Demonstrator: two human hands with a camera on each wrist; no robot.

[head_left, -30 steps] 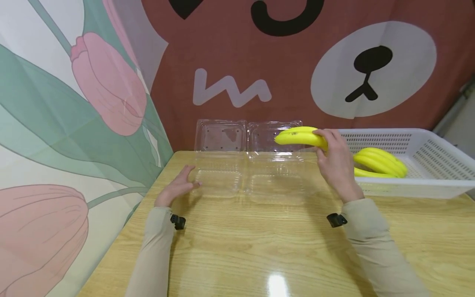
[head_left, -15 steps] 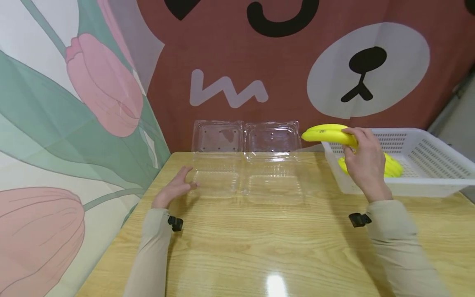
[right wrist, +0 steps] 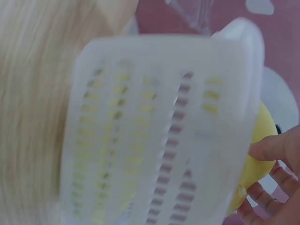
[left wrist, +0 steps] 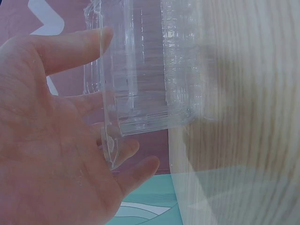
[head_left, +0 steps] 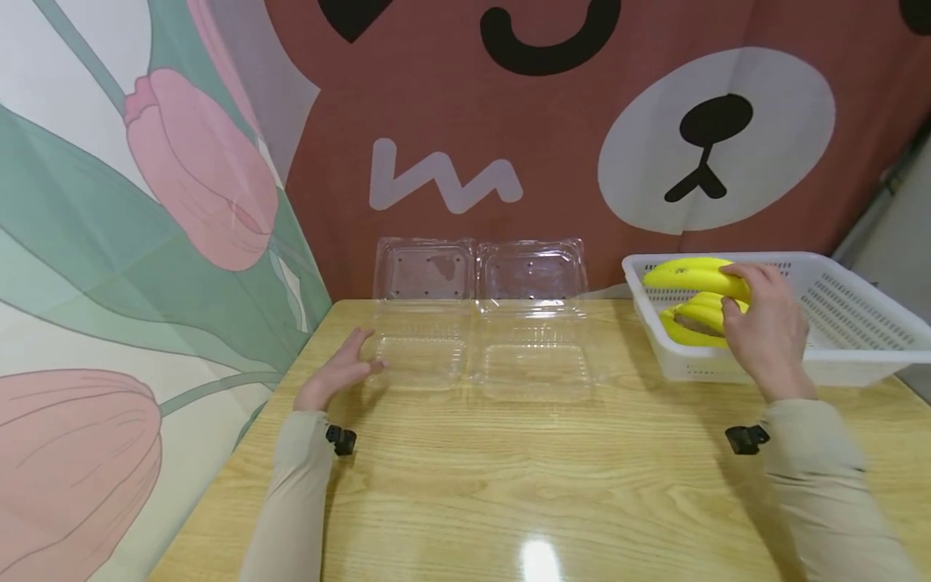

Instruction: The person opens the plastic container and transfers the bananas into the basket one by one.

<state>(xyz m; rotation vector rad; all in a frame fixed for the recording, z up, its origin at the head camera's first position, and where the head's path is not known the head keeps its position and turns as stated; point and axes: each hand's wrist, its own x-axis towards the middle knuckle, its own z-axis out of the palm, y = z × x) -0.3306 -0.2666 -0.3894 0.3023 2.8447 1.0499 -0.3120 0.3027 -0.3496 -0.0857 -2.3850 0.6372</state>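
Observation:
My right hand point(head_left: 771, 327) grips a yellow banana point(head_left: 691, 275) by its right end, above the white perforated basket point(head_left: 822, 356). More yellow bananas point(head_left: 701, 311) lie in the basket below it. The right wrist view shows the thumb and fingers on the banana point(right wrist: 265, 136), beyond the basket wall point(right wrist: 136, 47). My left hand point(head_left: 338, 372) is at the left side of a clear plastic clamshell box point(head_left: 422, 364); its fingers are extended. In the left wrist view the thumb of the left hand point(left wrist: 51, 126) overlaps the box's rim point(left wrist: 107, 136), with other fingers seen behind it.
A second clear clamshell box point(head_left: 538, 368) stands to the right of the first, both with lids raised at the back. The wooden table point(head_left: 465, 485) ends at a wall hanging point(head_left: 553, 145) with a bear print. A flower-print cloth point(head_left: 204, 170) hangs on the left.
My right hand has carried the banana rightward, from in front of the right box's lid to over the basket. The left hand stays at the left box.

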